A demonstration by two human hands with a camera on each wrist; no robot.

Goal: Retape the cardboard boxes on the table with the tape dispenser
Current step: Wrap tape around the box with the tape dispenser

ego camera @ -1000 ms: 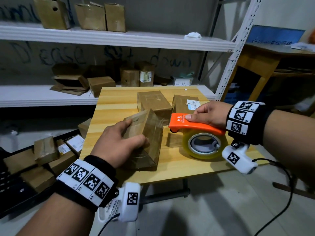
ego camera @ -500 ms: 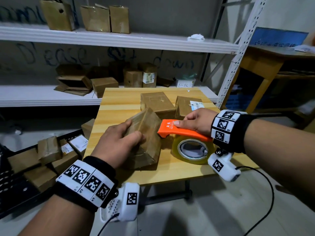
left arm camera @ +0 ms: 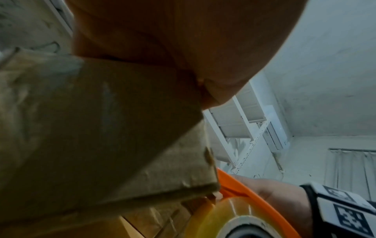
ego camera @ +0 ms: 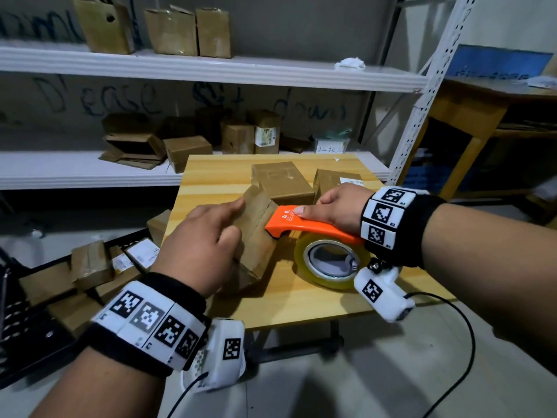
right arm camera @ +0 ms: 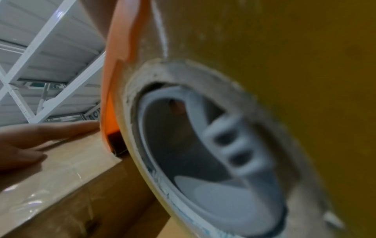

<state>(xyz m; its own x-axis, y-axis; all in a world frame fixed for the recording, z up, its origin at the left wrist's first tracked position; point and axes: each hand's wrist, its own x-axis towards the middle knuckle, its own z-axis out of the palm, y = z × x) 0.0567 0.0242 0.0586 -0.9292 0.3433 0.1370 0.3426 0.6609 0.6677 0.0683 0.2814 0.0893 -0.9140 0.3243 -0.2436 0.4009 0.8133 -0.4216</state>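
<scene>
My left hand [ego camera: 205,239] grips a small cardboard box [ego camera: 257,236], tilted on edge on the wooden table [ego camera: 301,300]. In the left wrist view the box [left arm camera: 91,136] fills the frame under my palm. My right hand [ego camera: 337,211] holds the orange tape dispenser [ego camera: 301,223], thumb along its top. Its front end touches the box's right face. The yellowish tape roll [ego camera: 330,262] hangs below the handle, and in the right wrist view the roll [right arm camera: 223,145] fills the frame beside the orange frame [right arm camera: 120,64]. Two more boxes [ego camera: 281,182] [ego camera: 331,182] stand behind.
White metal shelving [ego camera: 211,70] behind the table carries several cardboard boxes. A black crate [ego camera: 45,297] on the floor at the left holds more boxes. A wooden desk [ego camera: 470,116] stands at the right. A cable [ego camera: 452,357] trails over the grey floor.
My right hand has moved the dispenser left until its front end meets the box. My left hand has tipped the box up more steeply.
</scene>
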